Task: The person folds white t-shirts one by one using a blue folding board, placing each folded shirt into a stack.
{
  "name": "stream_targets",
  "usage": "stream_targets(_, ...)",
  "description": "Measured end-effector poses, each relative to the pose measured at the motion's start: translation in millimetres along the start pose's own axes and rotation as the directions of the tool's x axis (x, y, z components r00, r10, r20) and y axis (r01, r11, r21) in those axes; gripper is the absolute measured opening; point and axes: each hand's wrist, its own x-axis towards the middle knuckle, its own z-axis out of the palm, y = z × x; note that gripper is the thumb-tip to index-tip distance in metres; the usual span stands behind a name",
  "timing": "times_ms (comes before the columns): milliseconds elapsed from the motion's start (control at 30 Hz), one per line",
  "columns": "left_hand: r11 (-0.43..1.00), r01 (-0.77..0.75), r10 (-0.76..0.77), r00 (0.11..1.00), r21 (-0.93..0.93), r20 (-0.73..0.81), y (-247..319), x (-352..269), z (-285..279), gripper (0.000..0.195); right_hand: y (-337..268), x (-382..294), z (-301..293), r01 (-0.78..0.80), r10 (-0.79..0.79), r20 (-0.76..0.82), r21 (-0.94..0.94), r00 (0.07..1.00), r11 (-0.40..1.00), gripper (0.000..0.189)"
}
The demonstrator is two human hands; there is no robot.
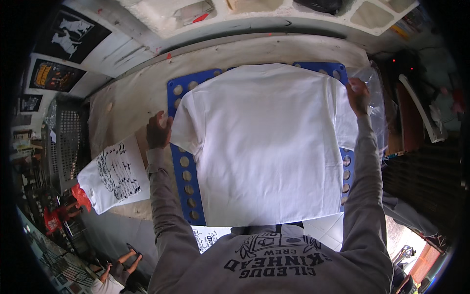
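Note:
A white T-shirt (268, 147) lies spread out, back side up as far as the neckline shows, over a blue perforated plastic folding board (187, 176). My left hand (159, 130) is beside the sleeve at the left, fingers apart and partly curled; whether it touches the cloth is unclear. At the upper right, my right hand (358, 96) rests by the other sleeve and the board's corner, its fingers bent; I cannot tell whether they pinch the fabric. Left of the board lies a folded white T-shirt (117, 174) with black print.
The light-coloured table (128, 95) extends around the board. Clear plastic packaging (376, 103) lies beyond my right hand, and a red plastic piece (80, 196) is at the table's left end. A dark perforated crate (68, 143) stands farther left. People are visible at the lower left.

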Motion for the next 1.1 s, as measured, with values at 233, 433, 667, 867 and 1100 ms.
stream_targets(233,0.989,0.131,-0.131,0.991,0.072,-0.003,13.3,-41.9,-0.2,0.058,9.3,-50.1,-65.0,-0.455,0.607,0.090,-0.577,0.790,0.679,0.064)
stream_targets(433,0.962,0.263,-0.264,0.965,0.067,-0.003,-1.0,-31.6,29.4,0.050,110.4,-101.9,-40.0,-0.501,0.536,-0.088,-0.507,0.840,0.702,0.069)
stream_targets(667,0.922,0.238,-0.286,0.951,-0.305,-0.122,-33.5,34.1,5.5,0.063,111.2,-88.9,-57.8,-0.411,0.409,-0.072,-0.289,0.910,0.865,0.041)
stream_targets(867,0.806,0.592,-0.592,0.806,0.021,-0.022,-50.5,-9.9,35.7,0.103,2.2,-84.1,-47.6,-0.485,0.452,-0.200,-0.525,0.869,0.700,0.060)
stream_targets(1100,0.837,0.540,-0.525,0.839,-0.092,0.146,-33.7,-20.9,35.0,0.081,48.4,-85.8,-32.7,-0.577,0.611,0.032,-0.293,0.791,0.762,0.073)
